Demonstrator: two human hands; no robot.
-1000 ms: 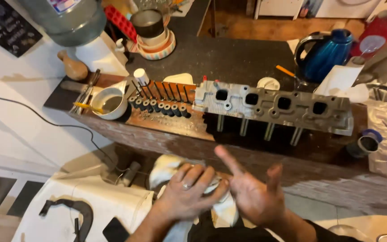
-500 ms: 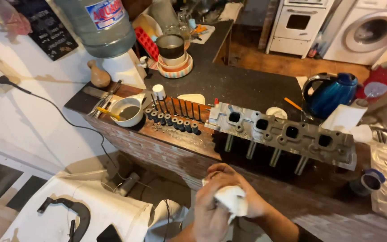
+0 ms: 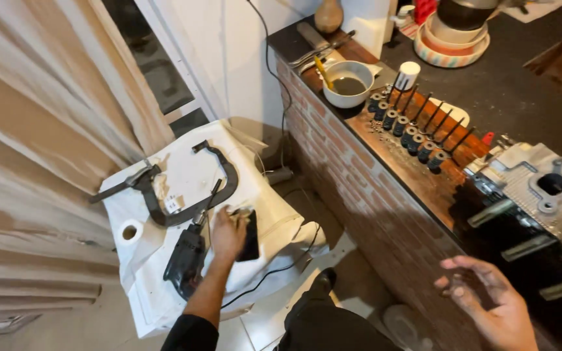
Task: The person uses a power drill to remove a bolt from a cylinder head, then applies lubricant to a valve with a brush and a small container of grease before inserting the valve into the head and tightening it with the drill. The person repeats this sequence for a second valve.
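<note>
Since half a second ago we've let go of the rag; now our left hand [image 3: 227, 233] grips a dark phone-like slab [image 3: 251, 235] on the white stool [image 3: 139, 261], long axis pointing away from us. Drill [image 3: 185, 259] lies just left. Right hand [image 3: 489, 296] hangs open, well apart, beside the tabletop [image 3: 424, 175].

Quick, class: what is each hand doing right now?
Left hand: resting on the black phone, grip unclear.
Right hand: open, empty, in mid-air.
</note>
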